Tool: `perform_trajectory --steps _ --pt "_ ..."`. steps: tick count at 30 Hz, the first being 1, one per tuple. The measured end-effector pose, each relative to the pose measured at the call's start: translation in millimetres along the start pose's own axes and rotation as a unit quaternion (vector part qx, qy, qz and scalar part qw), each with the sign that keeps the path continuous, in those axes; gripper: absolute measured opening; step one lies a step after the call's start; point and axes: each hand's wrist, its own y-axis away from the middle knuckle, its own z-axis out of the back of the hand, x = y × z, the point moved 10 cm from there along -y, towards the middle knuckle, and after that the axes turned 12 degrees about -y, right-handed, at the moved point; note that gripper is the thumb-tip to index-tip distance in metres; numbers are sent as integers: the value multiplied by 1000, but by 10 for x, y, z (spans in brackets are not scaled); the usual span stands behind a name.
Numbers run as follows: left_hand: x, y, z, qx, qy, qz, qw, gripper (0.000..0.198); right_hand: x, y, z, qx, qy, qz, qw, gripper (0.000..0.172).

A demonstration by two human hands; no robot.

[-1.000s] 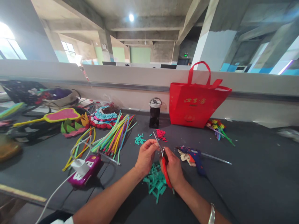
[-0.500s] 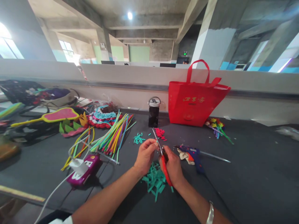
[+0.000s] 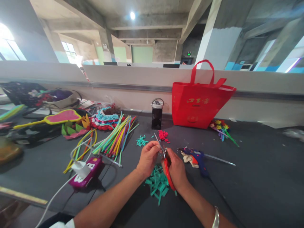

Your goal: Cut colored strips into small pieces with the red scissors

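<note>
Red-handled scissors [image 3: 169, 174] are in my right hand [image 3: 177, 169], its fingers wrapped round the handles and the blades pointing away from me. My left hand [image 3: 149, 158] is closed in a pinch beside the blades; whatever its fingertips hold is too small to make out. Below both hands lies a heap of teal strips [image 3: 158, 186], partly hidden by my right hand. Just beyond the hands are a small pile of short teal pieces [image 3: 142, 140] and a pile of red pieces [image 3: 163, 135].
A dark phone [image 3: 156, 118] stands against a white-lidded cup, beside a red bag [image 3: 199, 107]. On the right lies a blue glue gun [image 3: 200, 161] with its cord. On the left are colourful pipe cleaners [image 3: 116, 136] and a purple power strip [image 3: 89, 174] with a white cable.
The scissor blades have shifted slightly left at the tips. Both hands stay nearly in place, and the piles look the same.
</note>
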Motion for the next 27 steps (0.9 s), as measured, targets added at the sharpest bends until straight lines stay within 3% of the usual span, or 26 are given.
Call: perform_trajectory --steps 11,19,27 --pt "-5 -6 -18 8 0 5 1000 10 -35 20 17 -22 -75 -5 997 16" --pt "174 -51 -60 82 -33 71 994 8 -26 -53 358 -112 -168 -10 979 28" --pt "349 23 -160 161 -105 125 973 8 29 -94 299 -67 -279 -4 958 29"
